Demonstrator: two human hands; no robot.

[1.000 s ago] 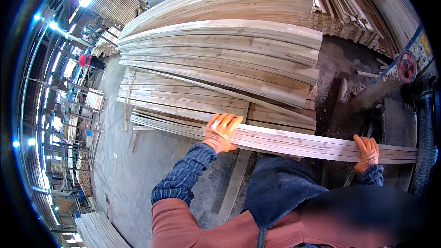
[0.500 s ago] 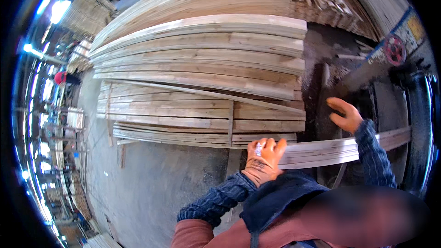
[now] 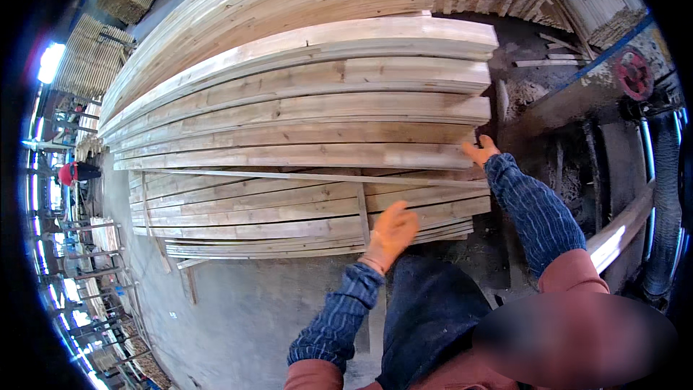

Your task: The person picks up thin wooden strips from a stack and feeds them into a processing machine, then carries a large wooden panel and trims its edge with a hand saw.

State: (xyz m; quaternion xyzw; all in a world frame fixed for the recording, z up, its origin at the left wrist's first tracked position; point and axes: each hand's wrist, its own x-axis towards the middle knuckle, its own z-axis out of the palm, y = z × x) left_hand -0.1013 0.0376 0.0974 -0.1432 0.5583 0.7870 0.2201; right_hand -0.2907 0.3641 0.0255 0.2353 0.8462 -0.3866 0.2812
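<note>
Grey concrete floor (image 3: 238,310) leaves room at near left. Orange-gloved right hand (image 3: 482,150) at ends of long pale wooden planks (image 3: 303,155), fingers parted, contact unclear; orange-gloved left hand (image 3: 393,233) near lower planks (image 3: 289,208), grip untellable. Thin wooden strip (image 3: 325,176) might slide if bumped, pinching fingers. Red round handwheel (image 3: 635,74) limits right side.

"How did the upper planks (image 3: 310,108) look?"
"They were long, pale and knotted, and lay flat in several rows side by side, their squared right ends slightly uneven"
"And the lower boards (image 3: 289,206)?"
"Those were pale too, flat and roughly parallel, on the near side of the upper planks"
"Where was the thin strip (image 3: 419,180)?"
"It ran lengthwise between the two groups, slightly aslant"
</note>
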